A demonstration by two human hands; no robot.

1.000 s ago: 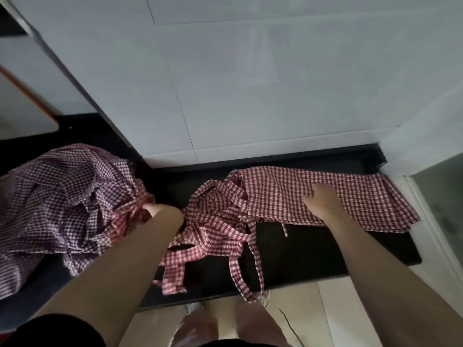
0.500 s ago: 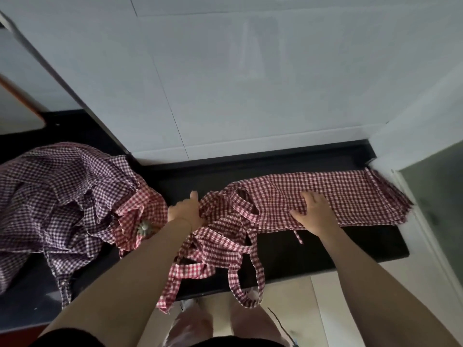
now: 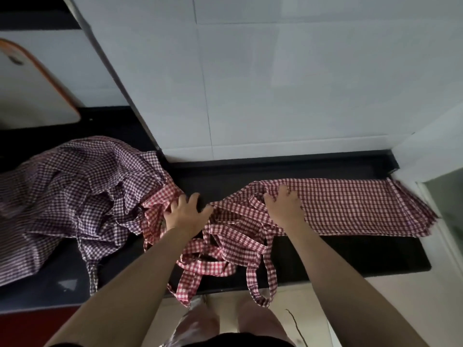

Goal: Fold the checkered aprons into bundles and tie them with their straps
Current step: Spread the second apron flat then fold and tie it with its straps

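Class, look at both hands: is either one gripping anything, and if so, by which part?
Neither grips. The right hand presses flat on the red apron near its straps; the left hand lies open beside them.

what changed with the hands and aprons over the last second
The left hand left the crumpled pile and now lies spread open on the black counter. The right hand slid left along the folded red checkered apron. The purple checkered apron heap stayed put.

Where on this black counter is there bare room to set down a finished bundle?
Bare patches on the black counter: in front of the folded red apron, toward the right front edge; a strip between that apron and the wall; the near-left corner in front of the purple apron pile. Crowded: the middle, where the straps tangle by the left hand and right hand.
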